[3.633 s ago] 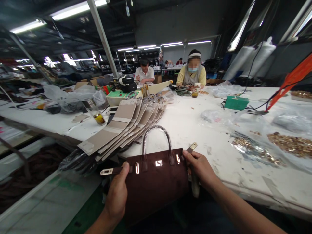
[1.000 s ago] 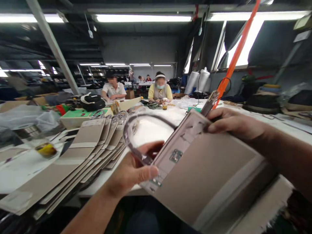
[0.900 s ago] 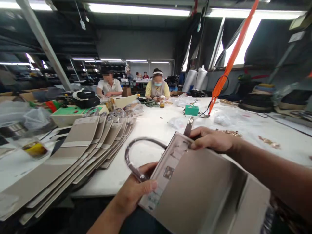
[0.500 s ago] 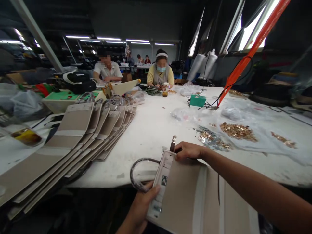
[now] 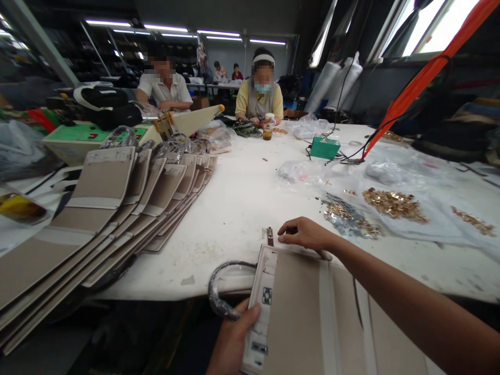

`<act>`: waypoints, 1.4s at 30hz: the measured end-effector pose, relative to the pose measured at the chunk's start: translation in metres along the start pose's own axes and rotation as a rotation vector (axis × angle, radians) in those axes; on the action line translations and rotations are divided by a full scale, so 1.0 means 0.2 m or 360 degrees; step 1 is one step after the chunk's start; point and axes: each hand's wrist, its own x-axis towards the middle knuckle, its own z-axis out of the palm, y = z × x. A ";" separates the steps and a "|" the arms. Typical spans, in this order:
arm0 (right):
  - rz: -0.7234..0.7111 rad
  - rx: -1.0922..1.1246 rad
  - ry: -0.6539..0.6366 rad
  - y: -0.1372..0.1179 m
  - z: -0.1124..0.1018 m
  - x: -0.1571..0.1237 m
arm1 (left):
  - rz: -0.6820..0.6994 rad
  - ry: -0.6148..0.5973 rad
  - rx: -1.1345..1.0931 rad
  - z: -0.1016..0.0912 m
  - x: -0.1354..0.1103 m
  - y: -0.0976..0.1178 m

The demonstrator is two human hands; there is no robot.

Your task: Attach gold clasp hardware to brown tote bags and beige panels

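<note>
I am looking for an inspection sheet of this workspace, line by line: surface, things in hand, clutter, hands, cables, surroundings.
Surface: white table, with dark marks.
Things in hand: beige panel with a film-wrapped handle and a metal-tipped strap.
Clutter: stacked panels at left; gold-coloured pieces and clear plastic bags at right.
Hands: left hand grips the beige panel near the handle; right hand, fingers curled, is close to the strap, apart from its tip.
Cables: black cables beside the green box.
Surroundings: person in white shirt and person in yellow sleeves beyond; ceiling lights lit.
</note>
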 end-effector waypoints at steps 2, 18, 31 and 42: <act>-0.0069 0.0057 0.0286 -0.06 0.01 -0.04 | -0.0017 0.0013 -0.0006 -0.01 0.01 -0.02; -0.0369 0.1621 0.1507 -0.13 0.54 -0.33 | 0.0072 0.0149 -0.0050 0.06 0.03 -0.03; -0.0418 0.1954 0.1215 -0.27 0.64 -0.28 | 0.0110 0.0128 -0.0077 0.06 0.05 -0.03; -0.0449 0.1544 0.1056 -0.33 0.68 -0.25 | 0.0142 0.0087 -0.0037 0.06 0.05 -0.04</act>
